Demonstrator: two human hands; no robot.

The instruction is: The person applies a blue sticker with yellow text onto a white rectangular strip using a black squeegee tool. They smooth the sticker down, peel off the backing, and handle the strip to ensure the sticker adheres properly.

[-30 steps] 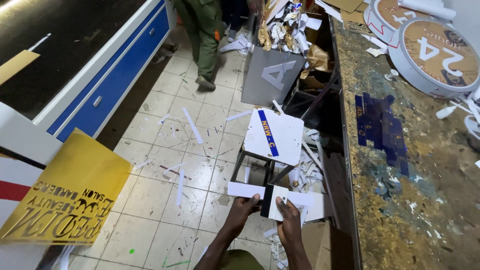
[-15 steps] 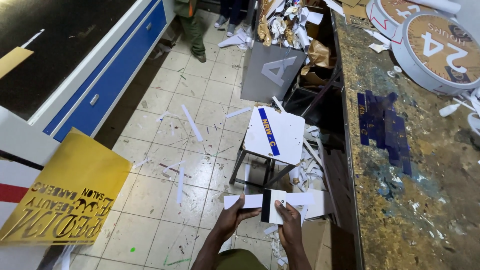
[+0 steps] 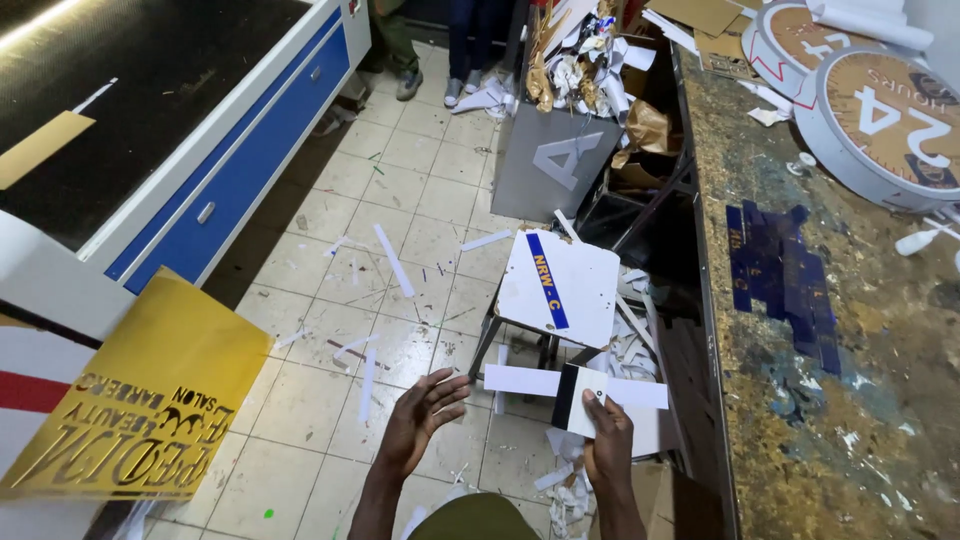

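My right hand grips a white card with a black band, held low over the floor beside the workbench. A long white strip crosses behind the card. My left hand hovers apart to the left, palm up, fingers spread, holding nothing. Just beyond both hands stands a small stool with a white seat board and a blue strip.
A stained workbench with blue cut pieces and round signs runs along the right. A blue-and-white machine lies left, a yellow sign leans near it. Scraps litter the tiled floor. A grey scrap bin and a person's legs are at the back.
My left hand has let go of the white strip and pulled away to the left, opening. The right hand keeps the card. The person at the back has moved farther away.
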